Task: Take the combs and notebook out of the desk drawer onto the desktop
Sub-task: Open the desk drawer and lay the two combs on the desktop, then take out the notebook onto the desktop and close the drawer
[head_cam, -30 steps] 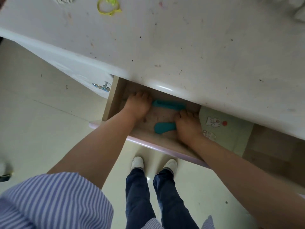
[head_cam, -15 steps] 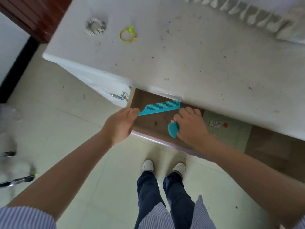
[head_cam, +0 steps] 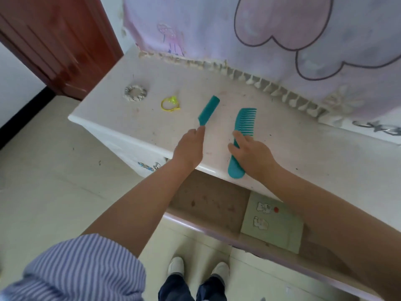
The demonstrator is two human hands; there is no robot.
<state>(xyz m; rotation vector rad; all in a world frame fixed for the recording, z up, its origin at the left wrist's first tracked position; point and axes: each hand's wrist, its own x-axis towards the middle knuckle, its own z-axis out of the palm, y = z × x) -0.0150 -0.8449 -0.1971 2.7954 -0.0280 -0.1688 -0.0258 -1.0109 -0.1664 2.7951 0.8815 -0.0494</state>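
Pale floor tiles are showing nearest the camera, with the open drawer [head_cam: 208, 205] sticking out over them. Lying flat in the drawer's right part is the green notebook [head_cam: 273, 224], sitting below and behind both hands, under the right forearm, its long side running away toward the right. Judging from that, the right hand is the nearer one for fetching it. Just beyond, on the white desktop [head_cam: 314, 153], the right hand [head_cam: 251, 153] is closing over the handle of the wide-toothed comb [head_cam: 242, 135], which is pointing away from the person with its handle end overhanging the front edge. To its left, the left hand [head_cam: 191, 146] is pinching the tip of the narrow comb [head_cam: 209, 110] between fingertips, arm stretched forward; this comb is angling away to the right. Whether either comb is resting fully on the desktop is hard to tell. Farther left, a yellow ring [head_cam: 170, 104] and a white scrunchie [head_cam: 135, 93] are lying near the curtain [head_cam: 260, 29].
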